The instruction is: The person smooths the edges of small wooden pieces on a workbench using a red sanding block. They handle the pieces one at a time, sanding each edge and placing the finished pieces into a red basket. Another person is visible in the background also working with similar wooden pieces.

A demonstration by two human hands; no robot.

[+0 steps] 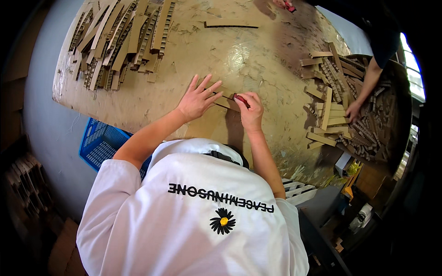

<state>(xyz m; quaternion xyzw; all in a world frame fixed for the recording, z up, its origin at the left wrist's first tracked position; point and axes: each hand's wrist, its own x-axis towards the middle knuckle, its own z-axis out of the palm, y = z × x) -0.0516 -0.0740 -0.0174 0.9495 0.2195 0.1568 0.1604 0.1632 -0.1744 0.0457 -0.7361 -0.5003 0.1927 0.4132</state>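
On the worn table [184, 60], my left hand [197, 100] lies with fingers spread over a narrow cardboard strip [226, 104], pressing its left part down. My right hand [251, 112] is closed round a small red utility knife [241, 100], held at the strip's right part. Its blade is too small to make out. Beyond my hands a single loose strip [231, 24] lies by itself.
Long honeycomb-cardboard strips [124, 41] are heaped at the far left. Shorter cut pieces [329, 108] pile up at the right, where a co-worker's hand [353, 112] reaches in. Another hand [280, 3] with a red tool shows at the top. A blue crate [99, 146] stands below the table's left edge.
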